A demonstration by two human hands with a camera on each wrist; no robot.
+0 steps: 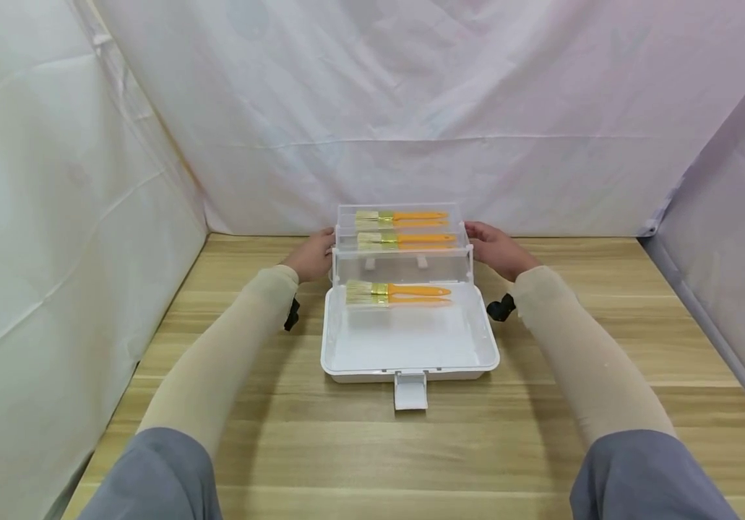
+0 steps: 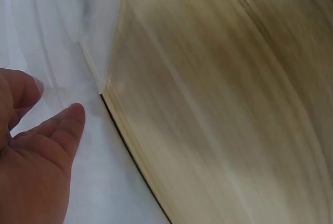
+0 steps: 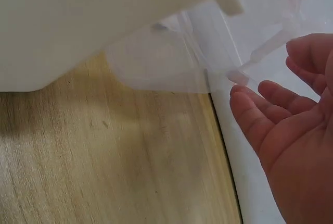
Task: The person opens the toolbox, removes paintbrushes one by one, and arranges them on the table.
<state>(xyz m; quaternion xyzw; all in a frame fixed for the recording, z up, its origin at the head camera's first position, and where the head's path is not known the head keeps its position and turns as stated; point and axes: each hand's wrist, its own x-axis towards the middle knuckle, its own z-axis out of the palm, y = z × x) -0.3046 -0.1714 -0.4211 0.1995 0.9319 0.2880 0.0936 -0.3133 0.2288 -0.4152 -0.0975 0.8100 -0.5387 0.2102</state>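
A white storage box (image 1: 411, 347) stands unfolded on the table, its clear tiered trays (image 1: 437, 271) raised at the back. Paintbrushes (image 1: 420, 290) with orange handles lie in the box base. More paintbrushes (image 1: 424, 238) lie in the middle tier, and others (image 1: 420, 215) in the top one. My left hand (image 1: 312, 256) is beside the left end of the raised trays, thumb and fingers apart in the left wrist view. At the right end is my right hand (image 1: 498, 249), its fingers loosely bent near the clear plastic (image 3: 156, 62) in the right wrist view. Contact is unclear.
A white latch flap (image 1: 410, 393) sticks out from the box front onto the wooden table (image 1: 320, 448). White sheeting (image 1: 411, 87) hangs right behind the table's back edge, with more sheeting (image 1: 40, 180) along the left side and on the right (image 1: 736, 180).
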